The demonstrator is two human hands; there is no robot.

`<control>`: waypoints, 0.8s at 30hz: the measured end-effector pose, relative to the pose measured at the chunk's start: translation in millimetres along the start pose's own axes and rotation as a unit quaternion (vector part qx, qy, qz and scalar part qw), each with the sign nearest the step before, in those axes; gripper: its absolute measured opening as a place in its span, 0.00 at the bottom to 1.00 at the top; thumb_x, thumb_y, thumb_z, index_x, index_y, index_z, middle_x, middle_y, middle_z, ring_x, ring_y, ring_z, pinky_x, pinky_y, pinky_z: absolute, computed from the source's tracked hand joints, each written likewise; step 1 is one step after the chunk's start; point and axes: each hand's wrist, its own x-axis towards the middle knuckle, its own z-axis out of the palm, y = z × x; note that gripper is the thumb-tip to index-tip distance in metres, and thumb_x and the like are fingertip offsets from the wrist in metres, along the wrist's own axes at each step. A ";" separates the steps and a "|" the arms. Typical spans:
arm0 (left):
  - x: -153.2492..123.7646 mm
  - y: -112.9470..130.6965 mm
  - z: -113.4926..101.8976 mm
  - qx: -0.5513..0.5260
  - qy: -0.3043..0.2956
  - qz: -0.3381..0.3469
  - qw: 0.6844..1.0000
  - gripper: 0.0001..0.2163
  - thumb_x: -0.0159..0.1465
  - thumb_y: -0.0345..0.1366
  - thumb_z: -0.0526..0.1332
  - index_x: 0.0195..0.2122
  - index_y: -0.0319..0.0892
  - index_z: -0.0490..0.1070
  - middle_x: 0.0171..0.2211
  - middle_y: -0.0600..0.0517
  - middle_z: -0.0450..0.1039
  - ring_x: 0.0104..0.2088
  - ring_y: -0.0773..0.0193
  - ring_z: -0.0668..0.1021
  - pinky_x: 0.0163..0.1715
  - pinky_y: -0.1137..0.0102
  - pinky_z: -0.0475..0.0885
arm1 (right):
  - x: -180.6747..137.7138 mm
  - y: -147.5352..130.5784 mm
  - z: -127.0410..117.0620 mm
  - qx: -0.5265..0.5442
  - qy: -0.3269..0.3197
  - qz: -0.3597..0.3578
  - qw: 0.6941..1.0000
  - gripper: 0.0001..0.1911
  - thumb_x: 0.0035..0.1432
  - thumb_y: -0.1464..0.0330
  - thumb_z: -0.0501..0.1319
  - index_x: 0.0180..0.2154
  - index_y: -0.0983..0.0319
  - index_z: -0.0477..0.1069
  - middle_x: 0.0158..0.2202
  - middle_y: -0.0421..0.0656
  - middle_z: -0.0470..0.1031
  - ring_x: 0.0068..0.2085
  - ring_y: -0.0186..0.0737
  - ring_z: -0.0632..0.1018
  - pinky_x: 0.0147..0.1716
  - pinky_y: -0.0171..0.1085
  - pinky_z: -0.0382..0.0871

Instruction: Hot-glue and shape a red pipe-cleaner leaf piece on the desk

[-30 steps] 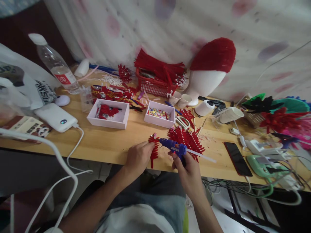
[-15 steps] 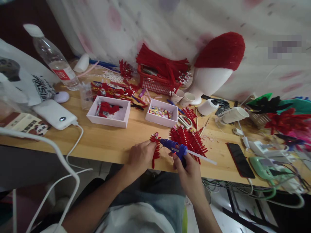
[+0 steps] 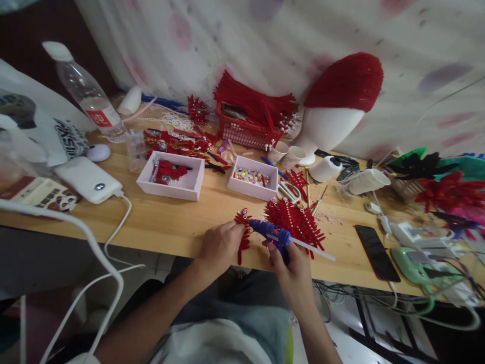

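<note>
With its fingers wrapped around the handle, my right hand point(image 3: 291, 263) holds a blue glue gun point(image 3: 271, 233); a white glue stick point(image 3: 312, 248) sticks out of its back. The nozzle points left at a red fuzzy ornament point(image 3: 244, 237) with small round eye-like pieces at its top. My left hand point(image 3: 222, 245) has its fingers closed on the ornament's left side, near the table's front edge. The fingertips are partly hidden. Just right of the glue gun lie several similar red ornaments point(image 3: 291, 220) with rows of white beads.
Two white boxes point(image 3: 170, 191) point(image 3: 252, 190) hold red pieces and small beads. Behind them stands a red basket point(image 3: 246, 132) of red fuzzy stems. A white head form point(image 3: 329, 126) wears a red cap. Scissors point(image 3: 290, 192), a phone point(image 3: 377, 253) and power strips lie to the right; a bottle point(image 3: 91, 98) stands left.
The glue gun's nozzle has shifted very slightly down and left beside the red ornament. Both hands keep nearly the same grip. The view has tilted a little.
</note>
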 end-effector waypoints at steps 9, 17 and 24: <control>-1.6 2.8 -1.7 0.016 -0.006 0.001 1.000 0.12 0.72 0.36 0.53 0.40 0.44 0.76 0.37 0.49 0.80 0.37 0.57 0.80 0.34 0.67 0.67 | 0.7 7.4 2.8 -0.003 0.017 -0.024 1.000 0.18 0.64 0.55 0.57 0.39 0.64 0.75 0.29 0.44 0.75 0.31 0.41 0.73 0.32 0.37 0.65; -1.9 0.8 2.7 0.022 0.020 0.013 0.999 0.11 0.72 0.36 0.54 0.43 0.45 0.76 0.38 0.50 0.80 0.37 0.58 0.80 0.34 0.69 0.68 | 0.1 7.0 0.8 -0.006 0.010 -0.035 0.999 0.17 0.64 0.56 0.57 0.37 0.63 0.74 0.29 0.44 0.76 0.30 0.40 0.73 0.30 0.36 0.64; -2.6 0.6 2.0 0.021 0.024 0.020 0.999 0.11 0.72 0.35 0.53 0.40 0.45 0.76 0.36 0.50 0.79 0.36 0.59 0.80 0.33 0.69 0.67 | -0.4 7.1 3.0 -0.016 0.016 -0.033 0.999 0.17 0.64 0.55 0.57 0.35 0.63 0.73 0.28 0.43 0.75 0.29 0.39 0.72 0.29 0.36 0.64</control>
